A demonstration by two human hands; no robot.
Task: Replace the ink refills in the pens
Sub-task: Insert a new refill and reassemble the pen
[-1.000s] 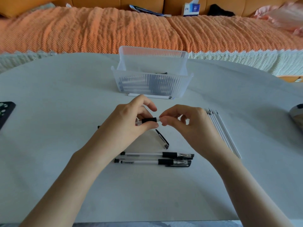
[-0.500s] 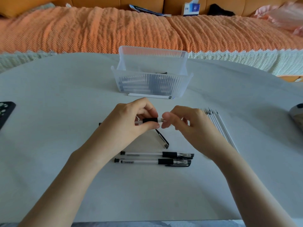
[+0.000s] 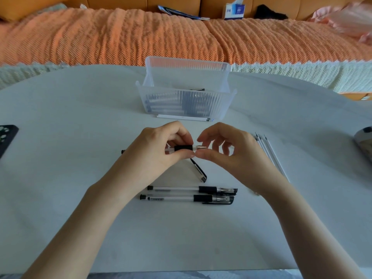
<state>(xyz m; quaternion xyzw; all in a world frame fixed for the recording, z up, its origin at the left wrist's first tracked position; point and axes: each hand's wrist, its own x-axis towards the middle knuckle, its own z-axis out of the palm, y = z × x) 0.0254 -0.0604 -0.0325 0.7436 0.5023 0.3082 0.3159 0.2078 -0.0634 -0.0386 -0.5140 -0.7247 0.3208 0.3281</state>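
Observation:
My left hand (image 3: 159,152) grips an uncapped clear pen (image 3: 182,148) by its black grip, level above the white table (image 3: 80,117). The thumb and forefinger of my right hand (image 3: 227,152) curl around the pen's metal tip (image 3: 200,147), which shows between them. The pen's cap (image 3: 199,172) lies on the table just below my hands. Two capped pens (image 3: 191,189) (image 3: 187,198) lie side by side nearer to me. Several thin refills (image 3: 269,156) lie in a row to the right of my right hand.
A clear ribbed bin (image 3: 187,105) holding pens stands behind my hands, with a white stick (image 3: 185,117) lying along its front. A dark phone (image 3: 6,137) is at the left edge and a grey object (image 3: 364,141) at the right edge. An orange sofa runs behind the table.
My right fingers have loosened from a tight pinch on the pen's end, so the metal tip now shows between thumb and forefinger. My left hand holds the pen in the same place.

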